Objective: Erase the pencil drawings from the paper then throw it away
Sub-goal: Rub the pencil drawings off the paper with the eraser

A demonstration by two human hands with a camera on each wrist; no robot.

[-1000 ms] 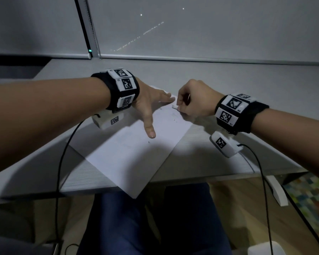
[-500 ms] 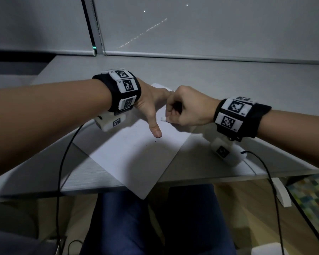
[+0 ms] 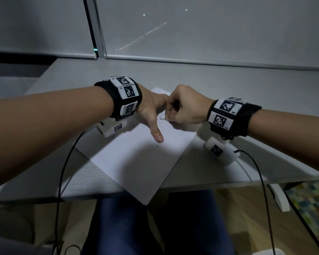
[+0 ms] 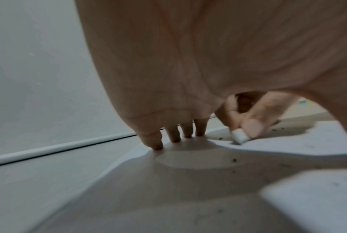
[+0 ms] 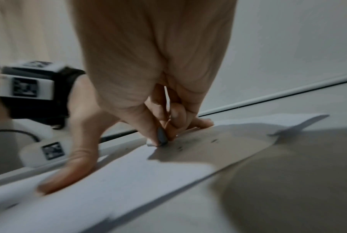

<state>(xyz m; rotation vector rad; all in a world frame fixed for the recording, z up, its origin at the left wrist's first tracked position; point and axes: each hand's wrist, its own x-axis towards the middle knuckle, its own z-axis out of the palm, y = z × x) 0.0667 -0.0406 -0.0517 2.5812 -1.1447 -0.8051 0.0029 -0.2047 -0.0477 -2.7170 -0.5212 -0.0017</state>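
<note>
Erasing step, head view. The paper (image 3: 136,159) lies turned at an angle on the table (image 3: 219,81), its near corner hanging past the table's front edge at 6 o'clock. The left hand (image 3: 151,111) is spread flat, fingers straight and thumb pointing toward 6 o'clock, pressing the sheet down so that it does not slide or crease under the rubbing. The right hand (image 3: 184,107), just beside it at 3 o'clock, is curled and pinches a small white eraser (image 4: 240,137) between thumb and fingertips, the eraser's tip on the sheet near its far end. Dark crumbs (image 4: 234,160) are scattered around the contact spot. Disposal is judged not yet begun
</note>
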